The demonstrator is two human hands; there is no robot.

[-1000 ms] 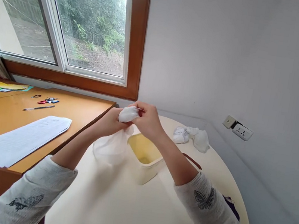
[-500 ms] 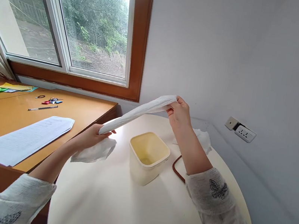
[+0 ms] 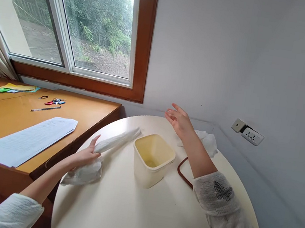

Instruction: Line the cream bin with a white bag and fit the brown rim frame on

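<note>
A long, gathered white plastic bag (image 3: 118, 139) lies slantwise at the left of the round table, its loose, crumpled end bunched below my left hand (image 3: 88, 154). That hand touches the bag with thumb and fingers apart, not closed around it. My right hand (image 3: 179, 121) is raised above the far side of the table, its fingers stretched out and holding nothing. Between the two hands stands a cream square plastic tub (image 3: 147, 171), upright and without a lid; no objects show inside it. Behind my right forearm is a crumpled white sheet or bag (image 3: 208, 143).
A brown curved handle or loop (image 3: 184, 176) lies right of the tub on the white round table (image 3: 130, 218). The wooden desk (image 3: 69, 104) at left carries papers (image 3: 30, 137), a pen (image 3: 45, 108) and keys (image 3: 55, 102). A wall socket (image 3: 252, 136) is at right.
My right hand has let go of the bag and its fingers have opened. The bag, stretched in the air between both hands before, has come down to the left with my left hand.
</note>
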